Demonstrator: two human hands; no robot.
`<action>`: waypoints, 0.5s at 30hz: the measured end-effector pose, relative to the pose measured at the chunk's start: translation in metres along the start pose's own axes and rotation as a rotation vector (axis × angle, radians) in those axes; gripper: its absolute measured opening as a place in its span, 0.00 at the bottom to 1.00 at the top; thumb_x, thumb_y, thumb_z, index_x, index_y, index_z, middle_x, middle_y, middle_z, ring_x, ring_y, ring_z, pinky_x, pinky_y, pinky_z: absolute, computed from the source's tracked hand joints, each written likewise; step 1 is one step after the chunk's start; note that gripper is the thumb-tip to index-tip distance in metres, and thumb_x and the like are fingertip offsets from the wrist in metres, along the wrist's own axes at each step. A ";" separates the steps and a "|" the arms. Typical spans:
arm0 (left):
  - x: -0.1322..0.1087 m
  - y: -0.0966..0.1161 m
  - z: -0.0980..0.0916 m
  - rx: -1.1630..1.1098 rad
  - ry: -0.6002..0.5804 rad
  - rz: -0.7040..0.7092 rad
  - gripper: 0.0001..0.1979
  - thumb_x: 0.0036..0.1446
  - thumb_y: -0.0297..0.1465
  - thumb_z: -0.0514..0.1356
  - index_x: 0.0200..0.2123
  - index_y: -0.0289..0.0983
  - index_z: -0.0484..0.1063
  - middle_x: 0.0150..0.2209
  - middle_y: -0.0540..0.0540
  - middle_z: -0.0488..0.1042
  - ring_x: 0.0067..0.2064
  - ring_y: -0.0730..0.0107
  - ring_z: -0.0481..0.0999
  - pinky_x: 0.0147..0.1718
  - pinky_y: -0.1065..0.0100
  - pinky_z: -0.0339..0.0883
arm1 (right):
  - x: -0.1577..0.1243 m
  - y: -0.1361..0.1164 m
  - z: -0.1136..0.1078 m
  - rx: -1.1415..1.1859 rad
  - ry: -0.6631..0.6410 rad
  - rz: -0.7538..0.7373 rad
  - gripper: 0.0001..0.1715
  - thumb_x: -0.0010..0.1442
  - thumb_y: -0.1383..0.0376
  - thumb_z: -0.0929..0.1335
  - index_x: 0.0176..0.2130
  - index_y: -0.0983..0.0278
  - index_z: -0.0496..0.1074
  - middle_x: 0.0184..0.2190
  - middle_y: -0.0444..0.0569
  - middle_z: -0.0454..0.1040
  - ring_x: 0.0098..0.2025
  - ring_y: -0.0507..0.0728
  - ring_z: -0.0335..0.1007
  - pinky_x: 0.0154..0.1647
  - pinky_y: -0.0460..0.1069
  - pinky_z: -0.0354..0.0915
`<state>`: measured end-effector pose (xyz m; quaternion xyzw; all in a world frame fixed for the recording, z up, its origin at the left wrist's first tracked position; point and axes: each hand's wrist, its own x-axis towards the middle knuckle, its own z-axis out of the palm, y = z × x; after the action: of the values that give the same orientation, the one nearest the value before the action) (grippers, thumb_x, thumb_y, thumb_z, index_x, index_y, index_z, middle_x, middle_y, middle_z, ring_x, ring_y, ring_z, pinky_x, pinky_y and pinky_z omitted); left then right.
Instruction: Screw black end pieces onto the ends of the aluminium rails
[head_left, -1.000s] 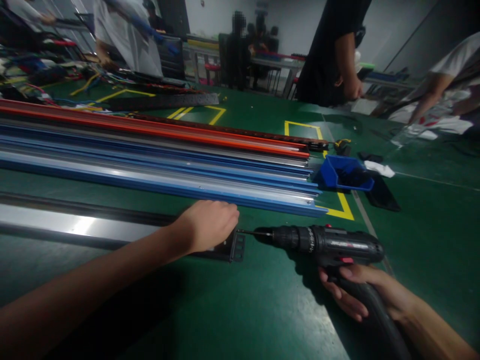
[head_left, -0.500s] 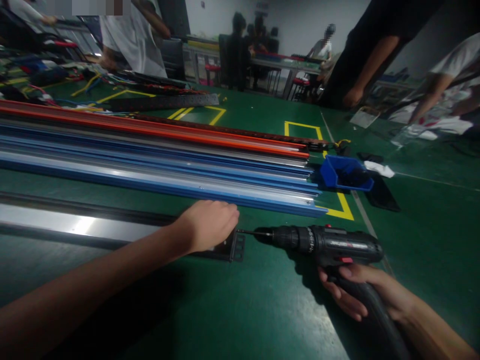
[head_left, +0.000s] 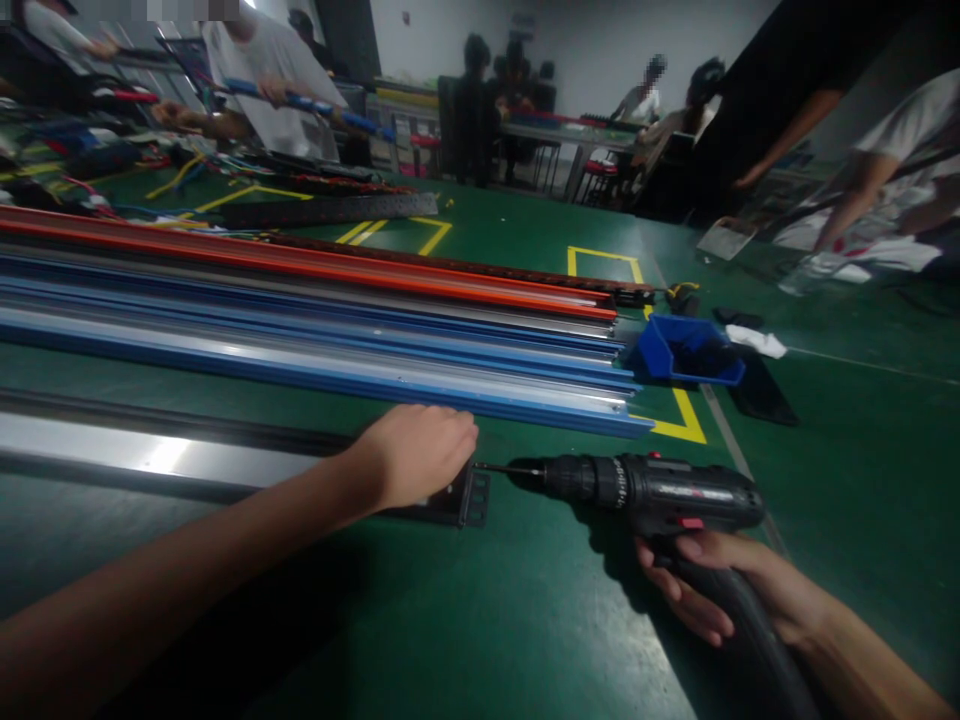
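Note:
My left hand (head_left: pixel 420 455) is closed over the right end of a long black rail with a silver face (head_left: pixel 150 450), which lies on the green table. A small black slotted end plate (head_left: pixel 477 500) shows just right of my knuckles. My right hand (head_left: pixel 712 590) is wrapped round the grip of a black power drill (head_left: pixel 675 490), lying on its side and pointing left. Its long thin bit meets the rail's end plate beside my left fingers. The exact contact of the tip is too small to tell.
Blue rails (head_left: pixel 337 365) and an orange rail (head_left: pixel 375 265) lie behind the black one. A blue bin (head_left: pixel 694 350) stands near their right ends. Wires and tools (head_left: pixel 97 160) are spread at the back left. Other people stand around the table; one holds a blue bar (head_left: pixel 300 103).
At the back left, a person has lifted a blue bar into view. The arm of a dark-clothed person at the right has shifted. My hands and the drill look unchanged.

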<state>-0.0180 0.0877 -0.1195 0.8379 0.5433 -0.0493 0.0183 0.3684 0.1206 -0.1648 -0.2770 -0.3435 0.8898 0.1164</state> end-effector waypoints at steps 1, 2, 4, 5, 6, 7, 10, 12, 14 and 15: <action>0.000 0.000 0.000 0.005 0.000 0.005 0.16 0.70 0.30 0.46 0.40 0.37 0.74 0.38 0.42 0.79 0.37 0.55 0.80 0.30 0.60 0.70 | 0.000 0.000 0.000 0.004 -0.002 0.001 0.19 0.62 0.57 0.72 0.45 0.69 0.80 0.30 0.51 0.77 0.17 0.45 0.65 0.22 0.43 0.70; 0.000 0.000 0.000 0.009 0.001 0.010 0.16 0.70 0.30 0.46 0.40 0.37 0.74 0.38 0.42 0.79 0.37 0.55 0.80 0.30 0.59 0.70 | 0.000 0.001 -0.001 0.007 -0.005 0.000 0.19 0.62 0.57 0.72 0.45 0.69 0.81 0.30 0.51 0.77 0.17 0.46 0.66 0.21 0.43 0.70; 0.000 0.000 0.000 0.012 0.000 0.016 0.17 0.70 0.29 0.45 0.40 0.37 0.74 0.38 0.42 0.79 0.36 0.55 0.80 0.30 0.59 0.70 | 0.001 0.001 -0.001 0.015 -0.013 -0.002 0.19 0.62 0.57 0.72 0.46 0.69 0.80 0.30 0.51 0.77 0.18 0.46 0.66 0.22 0.43 0.70; 0.000 0.001 0.000 0.012 -0.002 0.015 0.17 0.70 0.29 0.45 0.40 0.37 0.74 0.37 0.42 0.79 0.36 0.55 0.80 0.30 0.59 0.71 | 0.001 0.001 -0.001 0.017 -0.014 -0.003 0.19 0.62 0.57 0.72 0.46 0.69 0.80 0.31 0.51 0.77 0.18 0.46 0.66 0.22 0.43 0.70; 0.001 0.001 -0.001 0.009 -0.004 0.013 0.18 0.70 0.30 0.44 0.40 0.37 0.74 0.38 0.42 0.79 0.36 0.55 0.80 0.31 0.59 0.71 | 0.001 0.001 -0.001 0.018 -0.014 -0.004 0.19 0.62 0.57 0.71 0.46 0.69 0.80 0.31 0.51 0.77 0.18 0.46 0.67 0.22 0.42 0.70; 0.001 0.001 -0.001 0.005 -0.004 0.009 0.18 0.70 0.30 0.44 0.40 0.37 0.74 0.38 0.42 0.79 0.37 0.55 0.80 0.31 0.59 0.71 | 0.001 0.001 0.000 0.016 -0.015 -0.005 0.19 0.63 0.57 0.71 0.46 0.69 0.80 0.31 0.51 0.77 0.18 0.46 0.67 0.22 0.42 0.71; 0.001 0.002 -0.001 -0.004 0.001 0.003 0.18 0.70 0.30 0.45 0.41 0.37 0.74 0.39 0.42 0.80 0.38 0.55 0.81 0.31 0.59 0.71 | 0.002 0.000 0.002 0.007 -0.014 -0.007 0.18 0.63 0.57 0.71 0.45 0.69 0.80 0.30 0.51 0.77 0.18 0.45 0.66 0.22 0.42 0.70; 0.001 0.001 0.000 -0.001 0.004 0.005 0.17 0.70 0.30 0.45 0.41 0.37 0.74 0.39 0.41 0.80 0.38 0.54 0.81 0.31 0.58 0.71 | 0.002 0.000 0.003 -0.003 -0.012 -0.009 0.18 0.62 0.57 0.71 0.44 0.70 0.80 0.30 0.51 0.77 0.17 0.45 0.65 0.21 0.42 0.69; 0.001 0.001 0.001 0.004 0.009 0.009 0.17 0.69 0.29 0.46 0.41 0.36 0.74 0.38 0.41 0.79 0.37 0.54 0.81 0.31 0.58 0.71 | 0.002 0.000 0.004 -0.008 -0.001 -0.014 0.18 0.63 0.57 0.71 0.43 0.70 0.80 0.29 0.51 0.77 0.17 0.45 0.64 0.21 0.42 0.68; 0.002 0.001 0.002 0.005 0.013 0.010 0.17 0.69 0.29 0.46 0.41 0.36 0.74 0.38 0.41 0.79 0.37 0.54 0.81 0.31 0.57 0.71 | 0.002 0.000 0.004 -0.007 0.005 -0.015 0.18 0.63 0.57 0.71 0.43 0.70 0.80 0.29 0.50 0.76 0.16 0.45 0.64 0.20 0.42 0.68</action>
<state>-0.0165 0.0886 -0.1217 0.8410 0.5390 -0.0451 0.0127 0.3644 0.1188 -0.1629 -0.2771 -0.3482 0.8870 0.1232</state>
